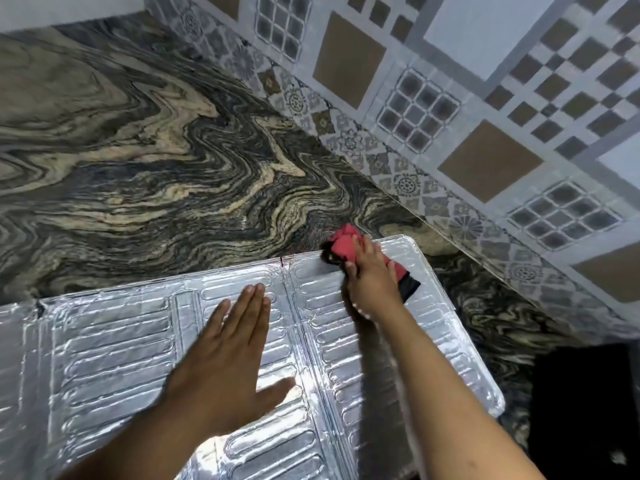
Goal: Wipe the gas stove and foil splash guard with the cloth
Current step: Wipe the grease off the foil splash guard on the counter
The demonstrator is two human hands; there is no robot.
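The silver embossed foil splash guard [117,341] lies flat on the counter, folded panels spread across the lower half of the head view. My left hand [225,355] rests flat on its middle panel, fingers straight and together, palm down. My right hand [372,275] presses a bunched red cloth with a black edge [343,244] onto the guard's far right corner. The cloth pokes out past my fingers over the guard's top edge. No gas stove is in view.
A swirled black and beige granite counter [138,150] stretches beyond the guard. A patterned tiled wall [485,116] runs diagonally along the right. A dark gap [581,403] lies off the counter at lower right.
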